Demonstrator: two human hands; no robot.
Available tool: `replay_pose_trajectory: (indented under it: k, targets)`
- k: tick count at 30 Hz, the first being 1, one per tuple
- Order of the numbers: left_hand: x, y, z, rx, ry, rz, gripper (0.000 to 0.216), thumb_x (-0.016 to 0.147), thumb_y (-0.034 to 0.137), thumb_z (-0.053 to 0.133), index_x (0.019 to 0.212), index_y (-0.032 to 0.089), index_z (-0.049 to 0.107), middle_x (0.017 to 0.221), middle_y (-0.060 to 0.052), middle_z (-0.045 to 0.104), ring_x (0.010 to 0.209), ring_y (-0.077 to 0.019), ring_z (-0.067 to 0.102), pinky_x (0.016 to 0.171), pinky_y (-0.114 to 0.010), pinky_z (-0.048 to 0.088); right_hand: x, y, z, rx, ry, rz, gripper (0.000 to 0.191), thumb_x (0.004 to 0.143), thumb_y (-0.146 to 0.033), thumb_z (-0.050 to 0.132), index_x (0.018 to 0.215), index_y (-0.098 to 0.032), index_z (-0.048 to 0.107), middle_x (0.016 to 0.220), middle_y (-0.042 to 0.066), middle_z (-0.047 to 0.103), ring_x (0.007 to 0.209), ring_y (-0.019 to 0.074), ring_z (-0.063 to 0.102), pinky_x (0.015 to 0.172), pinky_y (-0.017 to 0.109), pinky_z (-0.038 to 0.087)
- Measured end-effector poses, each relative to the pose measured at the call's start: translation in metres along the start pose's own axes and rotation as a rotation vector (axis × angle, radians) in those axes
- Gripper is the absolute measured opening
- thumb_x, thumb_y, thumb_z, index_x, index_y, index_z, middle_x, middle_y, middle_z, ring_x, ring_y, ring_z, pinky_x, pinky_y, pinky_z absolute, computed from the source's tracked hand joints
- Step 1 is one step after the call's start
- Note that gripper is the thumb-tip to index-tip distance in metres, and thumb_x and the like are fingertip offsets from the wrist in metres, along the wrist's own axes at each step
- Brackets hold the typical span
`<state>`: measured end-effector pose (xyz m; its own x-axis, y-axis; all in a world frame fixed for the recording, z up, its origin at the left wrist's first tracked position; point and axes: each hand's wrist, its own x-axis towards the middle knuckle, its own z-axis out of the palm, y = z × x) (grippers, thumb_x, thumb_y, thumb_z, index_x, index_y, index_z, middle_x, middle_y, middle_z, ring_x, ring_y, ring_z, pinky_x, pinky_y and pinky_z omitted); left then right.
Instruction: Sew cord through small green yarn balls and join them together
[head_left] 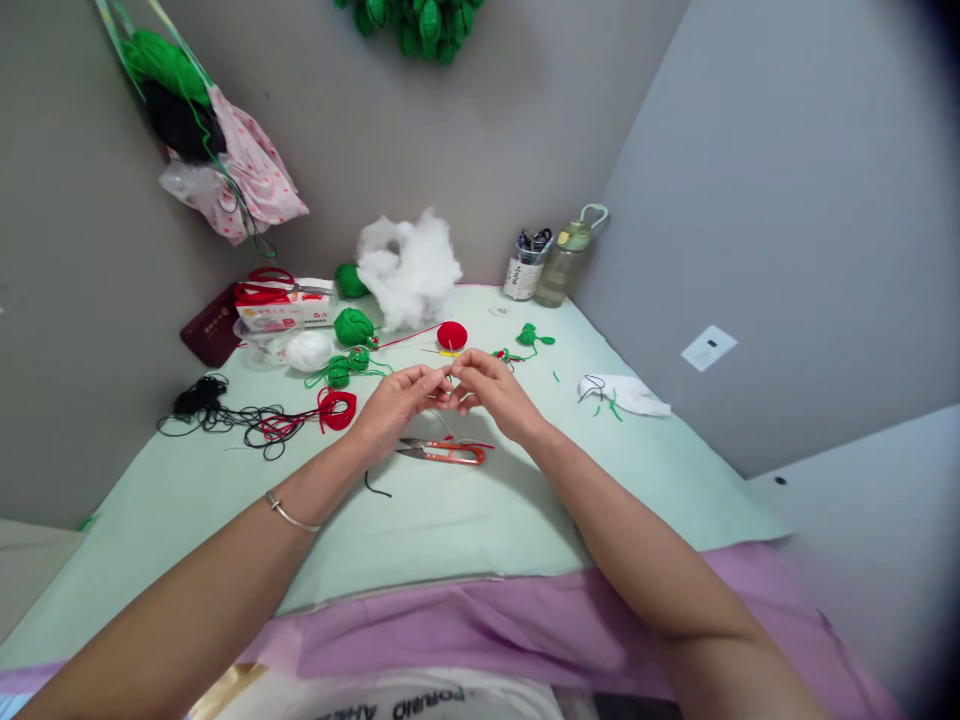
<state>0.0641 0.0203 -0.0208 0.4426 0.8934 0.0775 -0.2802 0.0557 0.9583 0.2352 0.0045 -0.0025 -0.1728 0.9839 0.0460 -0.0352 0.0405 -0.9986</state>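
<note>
Two bare hands pinch together over the smooth, pale green table (675,470).
Fluffy white stuffing (409,265) is heaped at the far edge. At mid-table the left hand (397,400) and right hand (495,390) meet fingertip to fingertip, both nipping what seems a fine thread (450,378), too thin to be sure. Slim orange-handled metal snips (442,452) lie just under them, and a round red knitted ball (451,335) sits beyond.

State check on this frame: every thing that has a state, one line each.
left hand: fingers pinched shut; held item too small to tell
right hand: fingers pinched shut, tips meeting left hand
thread snips: flat on table below hands, untouched
water bottle: upright, lid closed
pen jar: upright, filled
red scissors: lying on box
black thread: loose tangle
plastic bag: hanging, holds green yarn
</note>
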Motion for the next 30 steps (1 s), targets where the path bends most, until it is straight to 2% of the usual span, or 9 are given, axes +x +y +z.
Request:
replay_pose_trajectory:
  k: [3,6,12,16,18,23,25,27,30]
  targets:
    - [0.000,0.001,-0.002,-0.019,0.069,0.013,0.031,0.075,0.042,0.080,0.079,0.014,0.068,0.082,-0.003,0.068,0.073,-0.0121,0.061,0.074,-0.026,0.051,0.001,0.004,0.000,-0.034,-0.049,0.049,0.012,0.084,-0.031,0.055,0.083,-0.021,0.049,0.071,-0.003,0.062,0.054,0.0122,0.062,0.052,0.025,0.049]
    - [0.003,-0.002,-0.007,0.007,0.108,-0.010,0.033,0.071,0.041,0.084,0.076,0.015,0.064,0.076,-0.001,0.066,0.066,-0.0107,0.060,0.067,-0.025,0.051,0.003,0.006,-0.002,-0.078,0.015,-0.051,0.013,0.085,-0.032,0.056,0.082,-0.020,0.050,0.062,-0.005,0.058,0.049,0.0087,0.052,0.050,0.022,0.042]
    - [0.004,-0.009,-0.012,0.093,-0.026,-0.095,0.038,0.073,0.040,0.082,0.097,0.017,0.064,0.071,0.002,0.065,0.058,-0.0110,0.060,0.060,-0.025,0.049,0.005,0.004,-0.001,-0.098,0.064,-0.171,0.018,0.084,-0.035,0.062,0.080,-0.020,0.053,0.060,-0.005,0.055,0.051,0.0077,0.046,0.051,0.023,0.037]
    - [0.000,-0.008,-0.009,0.156,-0.222,-0.238,0.033,0.079,0.044,0.075,0.092,0.015,0.069,0.070,0.000,0.063,0.056,-0.0109,0.057,0.058,-0.026,0.048,0.004,0.005,0.001,-0.096,0.065,-0.181,0.020,0.082,-0.036,0.063,0.079,-0.020,0.053,0.060,-0.005,0.055,0.051,0.0082,0.046,0.052,0.024,0.038]
    - [-0.002,-0.007,-0.007,0.185,-0.250,-0.204,0.031,0.084,0.046,0.070,0.090,0.015,0.072,0.069,0.000,0.061,0.057,-0.0110,0.056,0.059,-0.026,0.047,0.005,0.007,0.002,-0.081,0.061,-0.165,0.021,0.081,-0.037,0.064,0.079,-0.019,0.054,0.059,-0.005,0.055,0.051,0.0079,0.047,0.052,0.023,0.038]
    - [-0.004,0.000,-0.004,0.178,0.017,0.138,0.024,0.087,0.040,0.068,0.087,0.018,0.077,0.099,-0.005,0.069,0.063,-0.0081,0.050,0.064,-0.024,0.046,0.010,0.016,0.002,0.037,0.017,-0.047,0.028,0.077,-0.041,0.069,0.081,-0.019,0.054,0.059,-0.006,0.056,0.049,0.0061,0.045,0.050,0.021,0.034]
    - [-0.004,0.005,-0.005,0.070,0.041,0.124,0.024,0.086,0.040,0.069,0.088,0.017,0.076,0.104,-0.007,0.069,0.066,-0.0093,0.054,0.066,-0.025,0.048,0.010,0.018,0.002,0.049,-0.001,-0.011,0.031,0.075,-0.044,0.071,0.080,-0.018,0.055,0.063,-0.005,0.059,0.050,0.0058,0.047,0.050,0.021,0.035]
    - [-0.002,0.008,-0.006,-0.045,0.052,0.083,0.026,0.085,0.042,0.071,0.089,0.016,0.076,0.097,-0.008,0.070,0.072,-0.0122,0.060,0.070,-0.026,0.051,0.009,0.018,0.002,0.010,-0.007,-0.002,0.031,0.075,-0.044,0.071,0.080,-0.017,0.057,0.073,-0.002,0.064,0.053,0.0063,0.052,0.051,0.021,0.037]
    - [0.001,0.007,-0.009,-0.082,0.184,0.099,0.029,0.081,0.042,0.075,0.091,0.016,0.076,0.087,-0.005,0.070,0.076,-0.0126,0.062,0.076,-0.025,0.052,0.005,0.012,0.000,-0.109,0.018,-0.033,0.026,0.078,-0.041,0.069,0.082,-0.017,0.061,0.085,0.001,0.066,0.059,0.0086,0.058,0.052,0.022,0.040]
